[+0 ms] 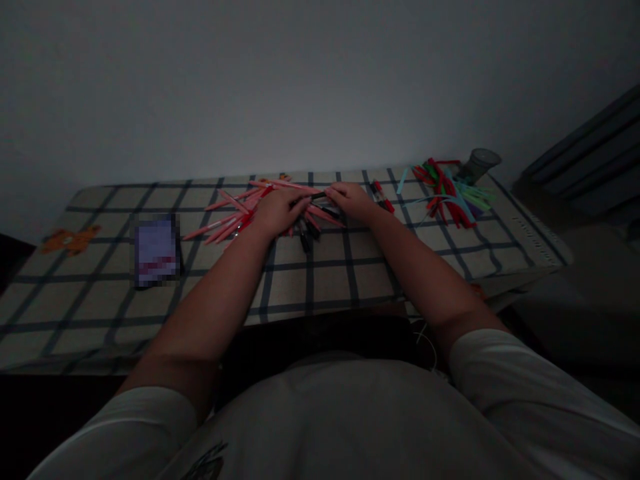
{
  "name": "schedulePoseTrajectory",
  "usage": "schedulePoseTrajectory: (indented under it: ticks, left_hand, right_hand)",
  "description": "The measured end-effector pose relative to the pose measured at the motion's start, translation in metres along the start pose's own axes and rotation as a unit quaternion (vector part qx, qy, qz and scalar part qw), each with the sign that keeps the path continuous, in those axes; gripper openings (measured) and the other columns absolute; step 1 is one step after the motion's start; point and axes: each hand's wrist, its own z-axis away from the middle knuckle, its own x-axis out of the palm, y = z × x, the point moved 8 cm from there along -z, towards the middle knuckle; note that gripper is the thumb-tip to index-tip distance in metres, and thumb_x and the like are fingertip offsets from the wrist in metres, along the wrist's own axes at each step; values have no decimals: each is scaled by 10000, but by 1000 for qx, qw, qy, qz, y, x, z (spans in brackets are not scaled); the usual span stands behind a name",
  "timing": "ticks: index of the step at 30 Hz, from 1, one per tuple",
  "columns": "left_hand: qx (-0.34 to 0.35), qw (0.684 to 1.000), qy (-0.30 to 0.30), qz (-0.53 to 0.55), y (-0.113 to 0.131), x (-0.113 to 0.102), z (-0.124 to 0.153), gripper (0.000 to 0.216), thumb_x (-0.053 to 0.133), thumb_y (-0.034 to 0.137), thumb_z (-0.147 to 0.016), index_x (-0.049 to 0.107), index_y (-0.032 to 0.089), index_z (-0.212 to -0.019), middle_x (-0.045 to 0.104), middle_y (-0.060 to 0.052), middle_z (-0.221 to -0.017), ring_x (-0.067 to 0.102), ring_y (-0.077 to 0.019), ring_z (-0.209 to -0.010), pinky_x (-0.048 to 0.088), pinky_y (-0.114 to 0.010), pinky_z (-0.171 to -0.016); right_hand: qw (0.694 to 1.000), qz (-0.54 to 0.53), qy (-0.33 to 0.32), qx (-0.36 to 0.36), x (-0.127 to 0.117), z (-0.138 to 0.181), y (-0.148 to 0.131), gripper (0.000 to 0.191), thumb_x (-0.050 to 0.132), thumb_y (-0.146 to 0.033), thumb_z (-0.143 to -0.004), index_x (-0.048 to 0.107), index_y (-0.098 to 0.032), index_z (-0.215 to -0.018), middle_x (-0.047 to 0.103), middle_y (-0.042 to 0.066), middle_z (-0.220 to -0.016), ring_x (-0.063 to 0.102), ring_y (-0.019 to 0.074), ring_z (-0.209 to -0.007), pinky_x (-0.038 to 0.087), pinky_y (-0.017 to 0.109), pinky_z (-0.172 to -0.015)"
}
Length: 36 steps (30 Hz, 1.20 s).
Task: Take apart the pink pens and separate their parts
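Device (157,250) at near left, likely parked clear of my forearm. Black pens (306,240) on the heap's near side; pink pens (220,233) fan left, probably loose for easy reach. Dark pen (319,195) bridges my fingertips: left fingers (301,204) pinch its left end, right fingers (336,192) its right, presumably for control. Far right: coloured strips (453,207), cup (481,163).

Illegible lettering (533,241) on the tablecloth (330,280)
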Motion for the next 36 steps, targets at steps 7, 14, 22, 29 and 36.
schedulePoseTrajectory:
  ticks: [7, 14, 22, 29, 36]
  left_hand:
    - [4, 1000, -7, -6, -2, 3, 0, 476, 527, 429, -1070, 774, 261, -1440, 797, -84, -1416, 720, -307, -1343, 531, -472, -1190]
    - [6, 1000, -12, -9, -1, 4, -1, 498, 513, 420, -1074, 768, 221, -1452, 790, -107, -1426, 715, -309, -1354, 540, -455, -1178]
    - [2, 1000, -9, -1, -2, 3, -1, 495, 524, 430, -1058, 779, 223, -1428, 799, -100, -1406, 718, -310, -1341, 527, -470, -1202]
    - [-4, 1000, -4, -4, -6, 5, 0, 472, 548, 436, -1060, 779, 256, -1429, 806, -92, -1388, 719, -306, -1327, 518, -464, -1201]
    - [0, 1000, 0, 0, -6, 6, -1, 474, 540, 450, -1065, 784, 260, -1424, 803, -94, -1395, 718, -314, -1329, 526, -476, -1186]
  right_hand:
    - [1000, -17, 12, 2, 1, -1, 4, 365, 517, -516, -1071, 654, -206, -936, 669, 71, -913, 557, 237, -900, 405, 348, -803]
    - [1000, -2, 1, 7, 1, -1, 5, 320, 503, -455, -1057, 599, -217, -866, 639, 64, -862, 535, 228, -845, 399, 357, -791]
    - [1000, -24, 13, 13, -2, 2, 0, 319, 553, -496, -1037, 614, -211, -906, 604, 40, -831, 499, 207, -800, 382, 348, -748]
    - [999, -32, 9, 8, -1, 3, 0, 272, 582, -475, -1011, 632, -210, -975, 614, 31, -839, 491, 205, -786, 371, 339, -732]
    - [1000, -22, 7, 2, -2, 3, 0, 296, 563, -486, -1022, 631, -210, -941, 633, 46, -858, 521, 215, -813, 383, 348, -758]
